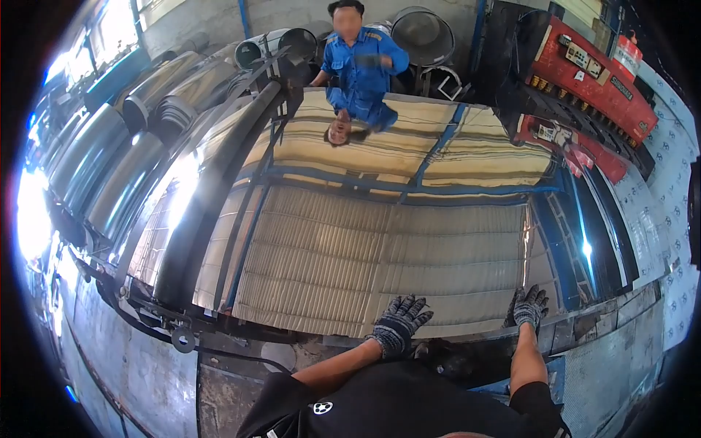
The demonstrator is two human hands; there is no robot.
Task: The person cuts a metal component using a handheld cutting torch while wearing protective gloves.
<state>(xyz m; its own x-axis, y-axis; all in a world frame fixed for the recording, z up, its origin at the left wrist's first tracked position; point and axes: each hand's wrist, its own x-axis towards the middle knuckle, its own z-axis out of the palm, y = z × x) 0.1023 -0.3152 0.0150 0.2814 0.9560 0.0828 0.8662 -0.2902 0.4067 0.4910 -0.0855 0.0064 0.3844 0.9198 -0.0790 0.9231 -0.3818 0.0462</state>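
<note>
A large mirror-bright metal sheet [321, 255] lies flat in front of me, reflecting the roof and the person opposite. My left hand [400, 323], in a grey and black knitted glove, rests on the sheet's near edge with its fingers spread. Farther right along that edge, my right hand [529, 306] wears a matching glove and lies on the sheet, fingers stretched out. Neither hand grips anything that I can see. To the left, a long dark roller [215, 197] runs away from me over the sheet.
Across the sheet stands a person in blue workwear [365, 62]. Curled metal sheets [102, 153] and large round ducts [422, 36] are stacked at the left and back. A red machine [595, 73] stands at the far right, near patterned white sheeting [657, 212].
</note>
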